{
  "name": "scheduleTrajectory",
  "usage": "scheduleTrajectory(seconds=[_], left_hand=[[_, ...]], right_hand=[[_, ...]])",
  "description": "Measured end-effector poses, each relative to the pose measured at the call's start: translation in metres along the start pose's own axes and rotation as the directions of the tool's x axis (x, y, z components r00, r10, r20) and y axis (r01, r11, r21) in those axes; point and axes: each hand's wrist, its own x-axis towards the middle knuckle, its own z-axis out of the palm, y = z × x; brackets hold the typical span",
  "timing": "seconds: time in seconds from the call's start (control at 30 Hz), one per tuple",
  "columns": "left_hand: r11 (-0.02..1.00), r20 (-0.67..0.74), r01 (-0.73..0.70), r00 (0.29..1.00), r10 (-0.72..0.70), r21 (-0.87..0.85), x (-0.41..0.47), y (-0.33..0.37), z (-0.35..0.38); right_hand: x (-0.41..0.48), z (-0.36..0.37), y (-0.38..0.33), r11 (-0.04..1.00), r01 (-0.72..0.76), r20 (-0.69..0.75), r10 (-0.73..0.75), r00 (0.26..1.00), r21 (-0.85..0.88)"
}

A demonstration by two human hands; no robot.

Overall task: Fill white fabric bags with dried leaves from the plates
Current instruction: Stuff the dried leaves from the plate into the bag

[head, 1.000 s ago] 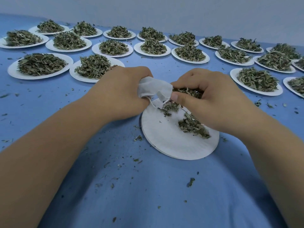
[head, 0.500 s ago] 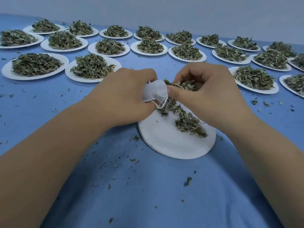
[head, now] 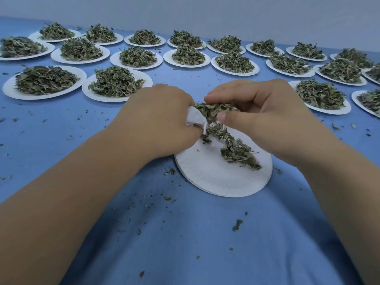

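My left hand (head: 158, 118) grips a small white fabric bag (head: 194, 119), most of it hidden inside the fist. My right hand (head: 261, 118) pinches a clump of dried leaves (head: 213, 109) between thumb and fingers, right at the bag's mouth. Both hands hover over a white paper plate (head: 216, 177) near me. A thin trail of dried leaves (head: 236, 151) lies on that plate under my right hand.
Several white plates heaped with dried leaves stand in rows across the back of the blue cloth (head: 185, 243), such as one plate at the left (head: 44, 82) and another at the right (head: 320, 96). Leaf crumbs are scattered over the cloth.
My right hand has lifted a clump of leaves from the plate up against the bag's mouth. The left hand has closed further round the bag, so less white fabric shows.
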Motion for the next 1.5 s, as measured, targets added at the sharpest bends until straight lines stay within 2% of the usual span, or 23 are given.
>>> scheduleTrajectory(seconds=[0.13, 0.27, 0.4, 0.53, 0.63, 0.8, 0.93, 1.03, 1.17, 1.23, 1.3, 1.4, 1.5], left_hand=[[1.000, 0.000, 0.003, 1.000, -0.003, 0.010, -0.002, -0.004, -0.002], [1.000, -0.061, -0.017, 0.998, 0.017, 0.007, -0.003, -0.004, -0.006], [0.995, -0.066, -0.089, 0.994, 0.092, 0.039, -0.003, -0.001, -0.006], [0.992, -0.126, -0.120, 0.985, 0.114, -0.044, -0.004, 0.003, -0.002], [0.989, -0.156, -0.127, 0.981, 0.114, -0.075, -0.003, 0.004, 0.000], [0.979, -0.099, -0.097, 0.992, 0.080, -0.177, 0.000, 0.006, 0.008], [0.958, -0.126, -0.090, 0.990, 0.057, -0.273, -0.001, 0.008, 0.009], [0.952, -0.083, -0.068, 0.995, 0.045, -0.298, 0.000, 0.007, 0.012], [0.954, -0.064, -0.023, 0.998, 0.004, -0.297, 0.002, 0.003, 0.012], [0.955, -0.054, -0.012, 0.999, -0.005, -0.297, 0.002, 0.002, 0.012], [0.953, -0.041, -0.009, 0.999, -0.003, -0.303, 0.001, 0.002, 0.011], [0.948, -0.028, -0.035, 0.999, 0.027, -0.315, -0.001, 0.007, 0.010], [0.935, -0.017, -0.062, 0.998, 0.059, -0.350, -0.003, 0.009, 0.008]], right_hand=[[0.002, -0.002, 0.002, 1.000, -0.028, -0.093, 0.027, 0.995, -0.011], [-0.001, -0.004, 0.003, 1.000, -0.011, -0.005, 0.011, 1.000, -0.012], [-0.001, -0.003, 0.003, 0.999, 0.012, -0.021, -0.013, 1.000, -0.044], [-0.002, 0.003, 0.001, 0.987, 0.052, -0.045, -0.059, 0.997, -0.150], [-0.002, 0.006, 0.001, 0.985, 0.055, -0.121, -0.075, 0.990, -0.162], [-0.004, 0.014, -0.001, 0.973, 0.060, -0.200, -0.105, 0.974, -0.221], [-0.003, 0.019, -0.005, 0.973, 0.068, -0.264, -0.126, 0.956, -0.219], [-0.005, 0.020, -0.007, 0.961, 0.096, -0.203, -0.152, 0.967, -0.259], [-0.007, 0.014, -0.007, 0.984, 0.111, -0.036, -0.117, 0.993, -0.136], [-0.007, 0.011, -0.005, 0.972, 0.129, 0.010, -0.129, 0.992, -0.198], [-0.005, 0.011, -0.003, 0.964, 0.141, 0.006, -0.144, 0.990, -0.224], [-0.004, 0.011, -0.004, 0.984, 0.127, -0.057, -0.135, 0.989, -0.125], [-0.003, 0.012, -0.004, 0.949, 0.176, -0.110, -0.211, 0.971, -0.262]])
